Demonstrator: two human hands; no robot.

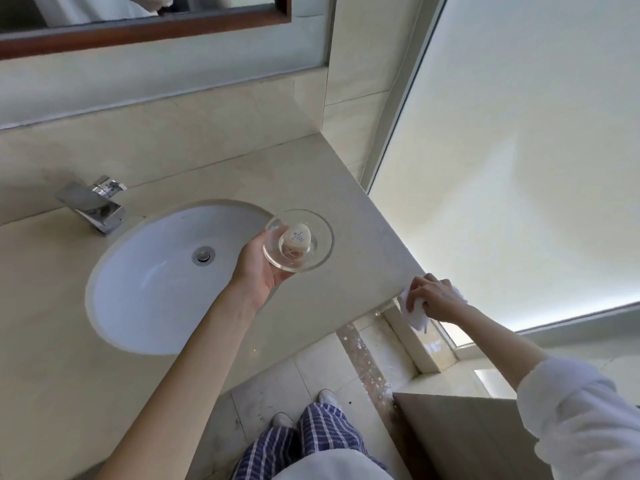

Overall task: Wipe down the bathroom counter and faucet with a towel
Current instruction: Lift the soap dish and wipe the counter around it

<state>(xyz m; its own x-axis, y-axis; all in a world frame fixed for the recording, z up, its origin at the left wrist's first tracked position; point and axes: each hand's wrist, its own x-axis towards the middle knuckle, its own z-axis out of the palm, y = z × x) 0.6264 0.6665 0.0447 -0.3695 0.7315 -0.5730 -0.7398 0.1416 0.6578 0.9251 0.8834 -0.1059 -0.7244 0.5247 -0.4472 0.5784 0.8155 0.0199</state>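
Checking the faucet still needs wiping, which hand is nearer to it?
Left. The left hand holds a glass dish above the basin's right side; the right hand grips the towel at the counter's far corner from the faucet.

**Counter layout around the basin**

The sink (149,282) is set into the counter (311,174), with the faucet (95,204) behind its left rim. The left hand (258,268) holds a glass dish (298,240) above the sink's right rim; a soap (296,239) lies in it. At the counter's right corner, the right hand (434,299) holds a towel (417,313).

I see open counter (194,174) between the faucet (93,204) and the far right corner. My left hand (258,265) holds a glass soap dish (298,240) above the sink's (145,289) right rim, blocking that strip. The window blind (519,150) bounds the right edge.
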